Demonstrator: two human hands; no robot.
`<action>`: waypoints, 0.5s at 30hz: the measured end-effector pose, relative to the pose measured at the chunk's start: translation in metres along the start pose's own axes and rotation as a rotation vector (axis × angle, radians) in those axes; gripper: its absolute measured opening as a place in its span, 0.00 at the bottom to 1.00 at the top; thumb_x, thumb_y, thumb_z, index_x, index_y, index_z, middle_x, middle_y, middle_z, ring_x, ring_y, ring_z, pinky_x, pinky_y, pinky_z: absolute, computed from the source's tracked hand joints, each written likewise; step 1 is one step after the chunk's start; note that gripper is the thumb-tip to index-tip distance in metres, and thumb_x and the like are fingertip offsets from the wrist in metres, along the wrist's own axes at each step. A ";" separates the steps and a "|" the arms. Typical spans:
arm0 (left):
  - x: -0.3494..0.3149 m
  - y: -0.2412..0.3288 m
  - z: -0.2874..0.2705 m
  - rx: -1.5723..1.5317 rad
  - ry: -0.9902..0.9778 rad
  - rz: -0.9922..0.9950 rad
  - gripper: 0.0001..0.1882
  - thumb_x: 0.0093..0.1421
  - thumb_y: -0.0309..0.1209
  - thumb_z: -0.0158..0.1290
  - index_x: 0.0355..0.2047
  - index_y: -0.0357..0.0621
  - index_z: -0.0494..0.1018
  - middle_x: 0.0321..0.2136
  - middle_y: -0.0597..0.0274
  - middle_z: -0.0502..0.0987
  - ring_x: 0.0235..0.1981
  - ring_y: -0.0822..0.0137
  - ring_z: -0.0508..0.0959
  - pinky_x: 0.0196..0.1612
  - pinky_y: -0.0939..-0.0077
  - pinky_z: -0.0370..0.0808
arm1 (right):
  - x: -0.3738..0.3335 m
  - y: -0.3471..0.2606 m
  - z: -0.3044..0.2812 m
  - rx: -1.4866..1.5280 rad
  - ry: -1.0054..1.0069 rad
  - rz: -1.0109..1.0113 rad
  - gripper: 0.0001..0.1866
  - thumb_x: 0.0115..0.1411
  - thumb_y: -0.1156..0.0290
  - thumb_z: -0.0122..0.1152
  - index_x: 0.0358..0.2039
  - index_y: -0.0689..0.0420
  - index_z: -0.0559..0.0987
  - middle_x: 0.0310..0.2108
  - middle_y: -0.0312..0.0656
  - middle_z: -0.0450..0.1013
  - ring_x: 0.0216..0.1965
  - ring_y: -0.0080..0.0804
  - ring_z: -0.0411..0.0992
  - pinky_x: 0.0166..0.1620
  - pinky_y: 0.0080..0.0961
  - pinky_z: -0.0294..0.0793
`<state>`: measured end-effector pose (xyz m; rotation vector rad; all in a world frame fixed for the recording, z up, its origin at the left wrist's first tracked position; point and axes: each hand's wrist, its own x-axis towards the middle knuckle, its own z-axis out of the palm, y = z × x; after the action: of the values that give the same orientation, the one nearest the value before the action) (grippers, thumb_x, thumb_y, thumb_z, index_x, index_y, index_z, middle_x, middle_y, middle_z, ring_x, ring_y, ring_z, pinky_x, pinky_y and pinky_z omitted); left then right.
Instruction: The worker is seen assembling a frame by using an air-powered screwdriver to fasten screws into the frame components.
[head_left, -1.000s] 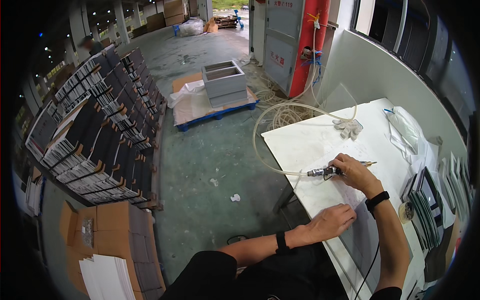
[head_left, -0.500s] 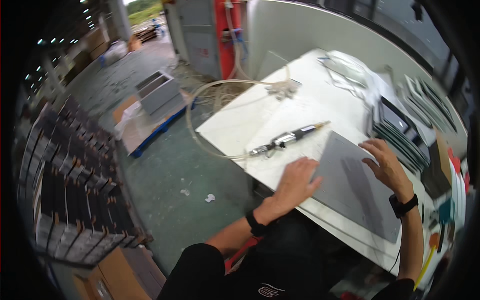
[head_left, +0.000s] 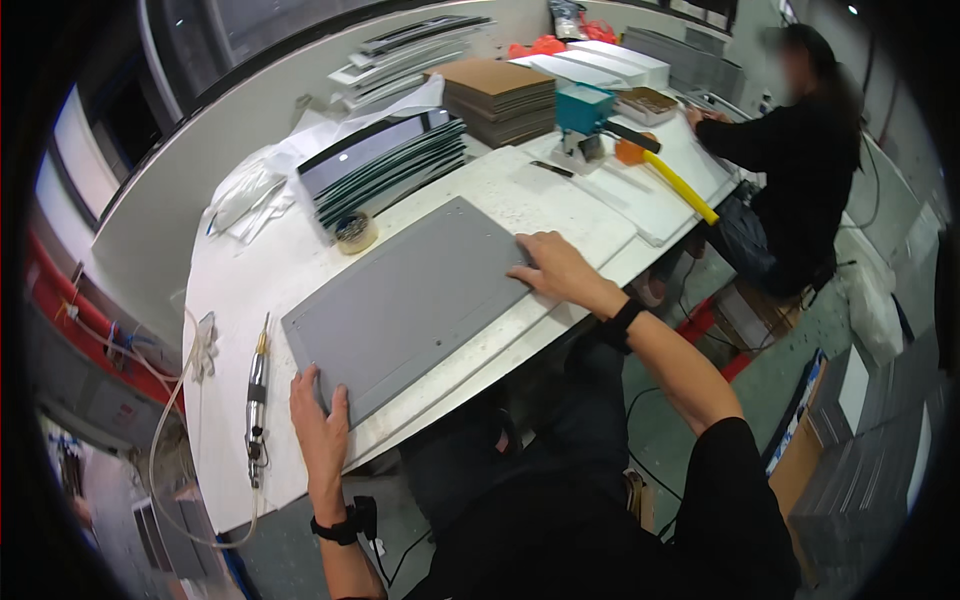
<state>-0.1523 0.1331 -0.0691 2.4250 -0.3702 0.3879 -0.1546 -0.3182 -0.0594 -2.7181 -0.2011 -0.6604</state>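
Far left, an air tool (head_left: pixel 256 405) is laid on the white surface (head_left: pixel 225 300), its hose (head_left: pixel 155 470) looped out past the edge. If that hose gets snagged, the tool could be dragged off, or the panel scratched by its tip. Next, the left hand (head_left: pixel 320 425) is set at the near-left corner of the grey panel (head_left: pixel 400 295), thumb and fingers spread well apart. The panel is laid flat between the 2 hands. The right hand (head_left: pixel 563 270) is rested on its right edge, thumb and fingers apart there too, but whether anything's pinched underneath can't be told. If the 2 ends get pushed unevenly, the panel could be twisted and slid off the front.

Edges, left to right again: just a slim gap is left beside the tool, so not much swing room. Behind, a tape roll (head_left: pixel 356 233) and a stack of dark sheets (head_left: pixel 390 170) are parked near the far edge and could be bumped. Only a narrow strip is left in front. More open room is given on the right, up to the yellow-handled hammer (head_left: pixel 682 188), with a co-worker (head_left: pixel 805 150) seated beyond.
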 end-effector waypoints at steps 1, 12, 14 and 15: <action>-0.004 -0.001 -0.003 -0.007 0.012 -0.015 0.29 0.65 0.36 0.57 0.64 0.38 0.66 0.65 0.35 0.65 0.69 0.40 0.61 0.71 0.53 0.56 | -0.001 -0.005 0.012 -0.023 0.035 0.032 0.25 0.61 0.55 0.67 0.44 0.66 0.77 0.37 0.59 0.77 0.43 0.60 0.73 0.49 0.48 0.72; 0.005 -0.010 0.020 -0.261 -0.206 0.171 0.37 0.67 0.43 0.54 0.68 0.31 0.58 0.65 0.40 0.66 0.69 0.45 0.62 0.73 0.54 0.52 | -0.168 -0.049 -0.055 0.296 0.145 0.593 0.35 0.57 0.55 0.73 0.56 0.68 0.75 0.42 0.57 0.74 0.46 0.52 0.74 0.49 0.38 0.74; -0.017 0.063 -0.016 -0.175 -0.231 0.085 0.30 0.68 0.38 0.55 0.65 0.33 0.66 0.62 0.35 0.70 0.64 0.42 0.68 0.68 0.57 0.62 | -0.178 -0.056 -0.064 0.559 0.022 0.794 0.38 0.59 0.47 0.69 0.52 0.71 0.75 0.45 0.60 0.76 0.49 0.47 0.76 0.49 0.35 0.75; -0.017 0.062 -0.009 -0.159 -0.218 0.114 0.30 0.68 0.37 0.55 0.64 0.32 0.67 0.60 0.35 0.72 0.62 0.43 0.72 0.68 0.57 0.64 | -0.186 -0.051 -0.053 0.603 0.041 0.856 0.39 0.60 0.45 0.67 0.52 0.73 0.74 0.46 0.58 0.77 0.49 0.43 0.76 0.50 0.33 0.75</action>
<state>-0.1915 0.0945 -0.0340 2.3010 -0.6131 0.1367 -0.3520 -0.3005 -0.0873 -1.9284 0.6385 -0.3139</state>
